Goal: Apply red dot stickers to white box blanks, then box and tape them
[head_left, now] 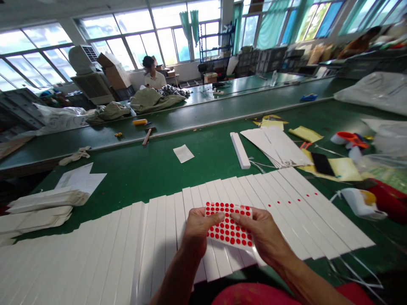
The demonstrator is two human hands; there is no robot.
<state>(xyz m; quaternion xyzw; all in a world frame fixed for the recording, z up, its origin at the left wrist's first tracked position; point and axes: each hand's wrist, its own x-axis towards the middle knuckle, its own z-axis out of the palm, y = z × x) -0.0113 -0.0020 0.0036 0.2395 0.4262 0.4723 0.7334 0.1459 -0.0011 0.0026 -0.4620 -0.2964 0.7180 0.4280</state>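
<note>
Red dots on a white backing, that's the sticker sheet (pixel 229 228), rows of small round stickers packed tight, with a few gaps along its top edge. It's held low in the middle, just above the fanned row of white strips (pixel 127 245). The left hand (pixel 199 231) pinches its left edge, thumb on top. The right hand (pixel 263 237) grips the right edge the same way, thumb close to the other one. Both hands are closed on the sheet, nothing else in them.

The strips overlap like a hand of cards across the green table (pixel 152 169). The ones out at 2 o'clock from the sheet already carry a single red dot (pixel 299 199) each.

There's free space at 12 o'clock: bare green beyond the strips' far edge, with only a small paper slip (pixel 183 153) and a white bar (pixel 240 150). At 2 to 3 o'clock it's crowded, with a pile of white sheets (pixel 276 146), a black phone (pixel 322 164) and plastic bags. At 9 o'clock, stacked white bags (pixel 41 203) sit by the table's left edge. The near edge is hidden under the arms.
</note>
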